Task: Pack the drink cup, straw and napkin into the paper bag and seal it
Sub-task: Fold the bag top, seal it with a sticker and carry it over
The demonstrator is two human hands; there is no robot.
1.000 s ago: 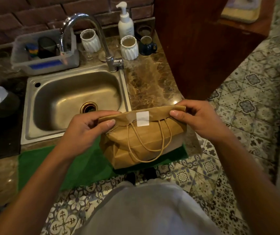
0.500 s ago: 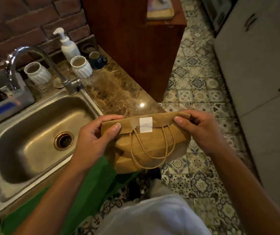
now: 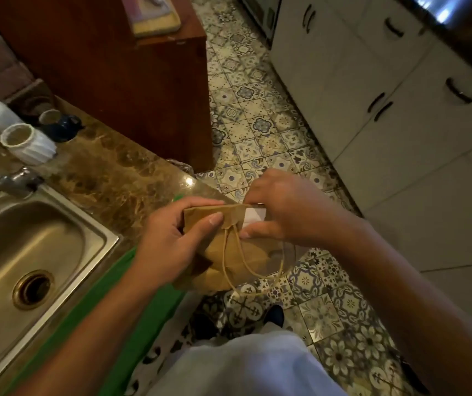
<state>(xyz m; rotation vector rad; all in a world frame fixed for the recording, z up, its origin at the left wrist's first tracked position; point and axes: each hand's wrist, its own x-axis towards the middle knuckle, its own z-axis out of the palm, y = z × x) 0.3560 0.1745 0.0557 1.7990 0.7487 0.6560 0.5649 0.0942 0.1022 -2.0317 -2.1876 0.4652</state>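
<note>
A brown paper bag (image 3: 229, 252) with twine handles hangs in the air beyond the counter's corner, its top folded over. A white sticker (image 3: 253, 217) sits on the fold. My left hand (image 3: 171, 241) grips the bag's left top corner, thumb on the fold. My right hand (image 3: 283, 207) pinches the fold at the sticker, thumb below and fingers above it. The cup, straw and napkin are not visible; the bag's inside is hidden.
The brown marble counter (image 3: 114, 181) holds a steel sink (image 3: 28, 252), a faucet base (image 3: 14, 181), a white ribbed cup (image 3: 28, 144) and a dark mug (image 3: 60, 124). A green cloth (image 3: 109, 310) lies along the counter edge. Wooden cabinet (image 3: 129, 67) behind; white cupboards (image 3: 400, 124) right; patterned tile floor.
The view has swung right, away from the sink. The bag has moved off the counter edge, and my right hand has shifted inward along the fold onto the sticker.
</note>
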